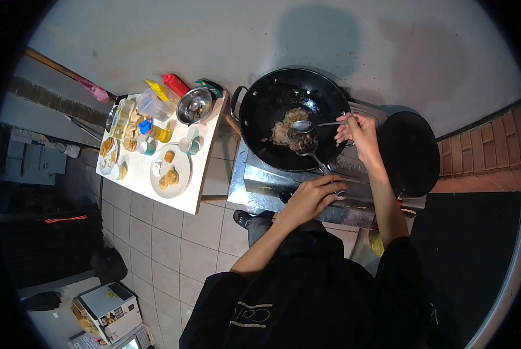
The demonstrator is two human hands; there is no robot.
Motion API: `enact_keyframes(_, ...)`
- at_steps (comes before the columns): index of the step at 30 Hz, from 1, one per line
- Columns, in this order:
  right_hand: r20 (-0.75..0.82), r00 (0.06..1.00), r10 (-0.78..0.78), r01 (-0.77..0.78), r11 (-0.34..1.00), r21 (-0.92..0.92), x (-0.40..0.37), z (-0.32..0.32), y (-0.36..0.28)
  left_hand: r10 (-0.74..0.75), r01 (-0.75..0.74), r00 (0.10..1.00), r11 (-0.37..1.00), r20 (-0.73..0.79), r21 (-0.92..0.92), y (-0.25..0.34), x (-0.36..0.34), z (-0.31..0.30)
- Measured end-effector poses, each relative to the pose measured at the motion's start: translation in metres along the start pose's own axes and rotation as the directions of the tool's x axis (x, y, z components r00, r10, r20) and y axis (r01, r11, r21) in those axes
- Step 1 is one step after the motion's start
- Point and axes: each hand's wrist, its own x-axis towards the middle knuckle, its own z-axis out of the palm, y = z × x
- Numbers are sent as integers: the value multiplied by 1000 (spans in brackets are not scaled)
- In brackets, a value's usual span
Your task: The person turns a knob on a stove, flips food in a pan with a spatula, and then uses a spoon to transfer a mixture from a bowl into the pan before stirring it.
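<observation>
A black wok (260, 139) sits on the metal stove, with a mound of light brown chopped food (281, 132) in it. My right hand (358, 135) is closed around the handle of a metal spoon (302, 126), whose bowl rests at the food. Lower down, my left hand (311, 200) grips the handle of a metal cooking spoon (310, 150). Its head holds or touches some darker pieces beside the mound. The two spoon heads are close together inside the wok.
A white table (205, 174) at the left bears a plate (182, 181) with food pieces, a steel bowl (195, 104), a red bottle (175, 85), a yellow bottle with blue cap (156, 131) and cups. A black round pan (409, 154) stands right of the wok. A wall rises behind.
</observation>
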Motion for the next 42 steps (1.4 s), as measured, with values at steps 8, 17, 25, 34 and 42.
enact_keyframes(8,6,1000,9,-9,1000,-1,8,1,3,-20,20,1000,1000,1,-5,2,1,-1)
enact_keyframes(17,-43,996,-74,75,997,21,17,3,-7,-29,29,1000,999,-1,-22,3,1,-1)
enact_keyframes(25,8,996,-84,84,996,-13,6,1,-18,-23,23,1000,999,-2,-25,3,2,-2)
enact_keyframes(34,36,999,-24,25,999,-24,-5,-1,-1,-27,27,1000,999,-1,-39,3,1,-2)
enact_keyframes(42,1,999,-36,36,999,16,-4,-4,-3,-11,11,1000,999,-4,-34,1,1,-1)
